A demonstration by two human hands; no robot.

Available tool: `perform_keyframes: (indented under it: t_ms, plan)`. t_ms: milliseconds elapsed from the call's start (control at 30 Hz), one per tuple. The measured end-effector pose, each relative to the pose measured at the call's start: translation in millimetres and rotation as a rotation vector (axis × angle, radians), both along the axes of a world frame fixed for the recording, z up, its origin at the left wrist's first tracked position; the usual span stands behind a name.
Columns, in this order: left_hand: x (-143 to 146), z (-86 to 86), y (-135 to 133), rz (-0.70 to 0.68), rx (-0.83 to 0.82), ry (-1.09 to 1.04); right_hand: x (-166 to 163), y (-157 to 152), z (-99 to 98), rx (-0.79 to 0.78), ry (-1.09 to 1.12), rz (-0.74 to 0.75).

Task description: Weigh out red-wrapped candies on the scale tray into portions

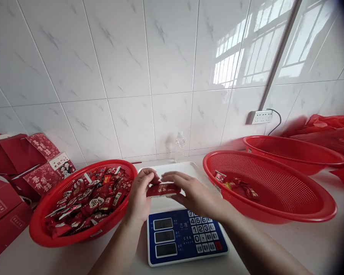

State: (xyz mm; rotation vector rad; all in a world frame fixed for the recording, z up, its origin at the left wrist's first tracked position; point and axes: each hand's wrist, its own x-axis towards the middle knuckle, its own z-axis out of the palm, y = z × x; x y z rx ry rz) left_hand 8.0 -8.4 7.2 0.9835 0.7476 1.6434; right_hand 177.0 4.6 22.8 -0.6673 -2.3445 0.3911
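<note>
The far side is taken up by a marbled tiled wall [172,76], in front of which a pale desk [306,238] is set. On the right, a wide red basket [292,187] is placed, with a few small packets [242,189] gathered at its left end; a second basket [286,144] is seen beyond it. On the left, a third basket [36,231] is heaped with red sachets [96,202], beside red cartons [5,202]. Between the baskets, a scale [186,244] is stood, its blue panel turned to the near side. Above its white pan, the left hand [141,193] and right hand [195,193] are held with fingers curled. A clear bottle [180,143] is stood near the wall. By the left and right hands, a red-wrapped packet [164,190] is gripped at opposite ends.
</note>
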Motion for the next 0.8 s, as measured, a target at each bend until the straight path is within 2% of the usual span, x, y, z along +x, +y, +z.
perform_keyframes:
  t_ms: [100, 267, 433, 533, 633, 700, 800]
  plan:
    - [-0.2, 0.6, -0.4, -0.023, 0.023, 0.057, -8.8, 0.1, -0.4, -0.07, 0.096, 0.019]
    - [-6.9, -0.9, 7.5, 0.001, -0.029, -0.04, 8.3, 20.3, -9.7, -0.292, 0.344, -0.224]
    - [-12.5, -1.7, 13.6, -0.036, -0.094, -0.16, 25.4, 46.7, -24.1, -0.439, 0.313, -0.317]
    - [-13.2, -1.5, 14.8, -0.044, -0.145, -0.171, 27.9, 61.0, -39.2, -0.37, 0.194, -0.439]
    - [-11.7, -2.3, 14.2, -0.066, -0.161, -0.156, 24.9, 64.0, -46.6, -0.135, 0.123, -0.533]
    - [-9.5, -3.4, 12.5, -0.089, -0.149, -0.119, 20.2, 56.5, -42.0, -0.129, 0.16, -0.481]
    - [-4.5, -4.2, 7.7, -0.107, -0.121, -0.026, 10.6, 37.1, -27.8, -0.378, 0.239, -0.17]
